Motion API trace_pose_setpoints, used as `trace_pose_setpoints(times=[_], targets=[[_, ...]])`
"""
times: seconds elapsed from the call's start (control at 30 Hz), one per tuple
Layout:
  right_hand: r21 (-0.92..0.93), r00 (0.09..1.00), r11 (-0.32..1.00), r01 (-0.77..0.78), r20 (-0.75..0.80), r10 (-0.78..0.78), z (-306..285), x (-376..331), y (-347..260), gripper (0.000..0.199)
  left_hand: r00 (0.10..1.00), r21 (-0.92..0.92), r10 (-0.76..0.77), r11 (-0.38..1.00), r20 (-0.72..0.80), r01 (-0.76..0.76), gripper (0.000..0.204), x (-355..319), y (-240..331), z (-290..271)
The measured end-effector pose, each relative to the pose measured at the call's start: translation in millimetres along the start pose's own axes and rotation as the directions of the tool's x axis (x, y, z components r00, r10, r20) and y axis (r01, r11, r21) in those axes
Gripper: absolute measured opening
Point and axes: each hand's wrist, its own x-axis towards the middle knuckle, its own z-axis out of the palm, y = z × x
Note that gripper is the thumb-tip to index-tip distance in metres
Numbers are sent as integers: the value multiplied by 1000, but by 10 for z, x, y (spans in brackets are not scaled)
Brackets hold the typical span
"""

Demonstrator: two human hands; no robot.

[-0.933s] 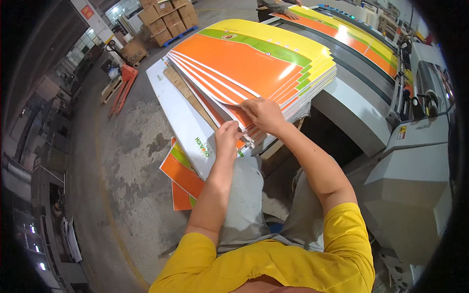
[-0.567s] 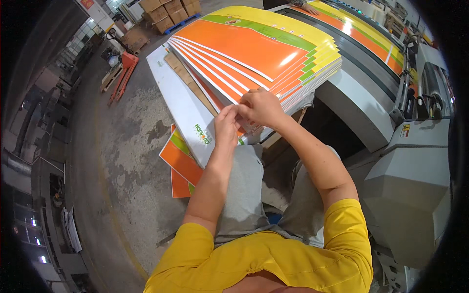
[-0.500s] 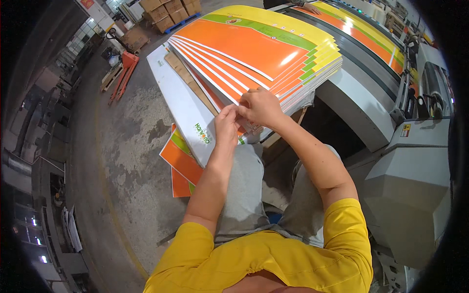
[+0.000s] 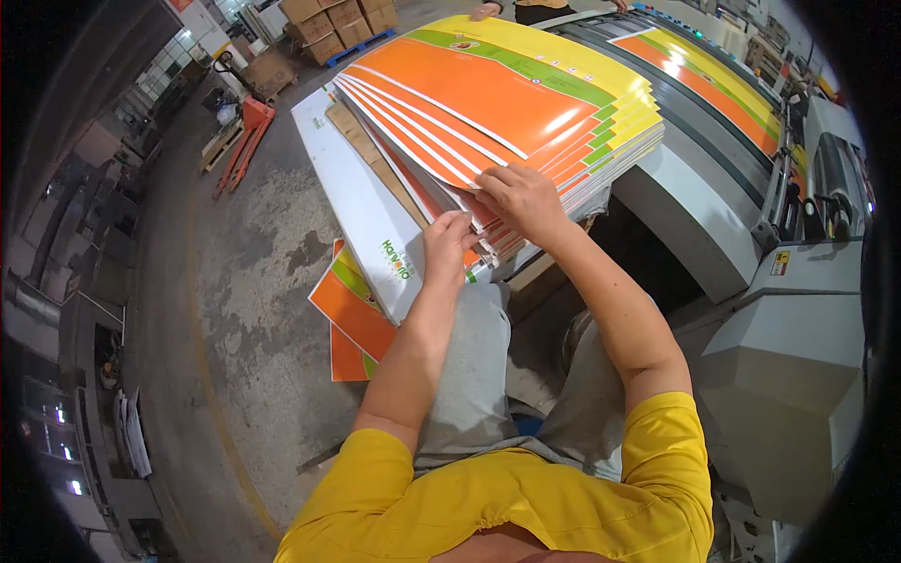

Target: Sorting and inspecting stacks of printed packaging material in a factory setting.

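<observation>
A fanned stack of large printed sheets (image 4: 488,89), orange, green and yellow with white borders, lies in front of me. My right hand (image 4: 522,199) is closed over the near corner of the upper sheets, its fingers bent around their edge. Just left of it and lower, my left hand (image 4: 448,246) has its fingers curled at the stack's lower edge. Whatever lies between its thumb and fingers is too small to make out. Beneath the sheets and to the left are a white printed board (image 4: 343,178) and a brown cardboard strip (image 4: 371,155).
A co-worker's hand (image 4: 485,10) touches the stack's far edge. At right stands a large grey machine (image 4: 788,375) bearing another printed sheet (image 4: 699,80). More sheets (image 4: 352,305) lie low at left. Farther back are an orange pallet jack (image 4: 251,141) and cardboard boxes (image 4: 319,28).
My hands, together before, are now apart: the right is higher on the sheet corner, the left lower. A co-worker's hand now touches the stack's far edge.
</observation>
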Motion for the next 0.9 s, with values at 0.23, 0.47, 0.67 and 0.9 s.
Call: trace_pose_setpoints(times=[0.23,0.47,0.67,0.9], targets=[[201,989,970,-140,-16,146,225,-99,134,18,999,-78,33,996,9,-32,21,-99,102,140],[915,568,-81,-395,312,762,158,204,222,41,1000,-79,-15,997,-10,14,16,-97,95,74],[444,923,823,-354,26,383,98,87,23,23,1000,5,18,1000,-22,-18,8,-100,38,77],[316,978,925,-209,81,194,201,-82,84,22,999,35,18,999,29,-19,6,-63,4,41]])
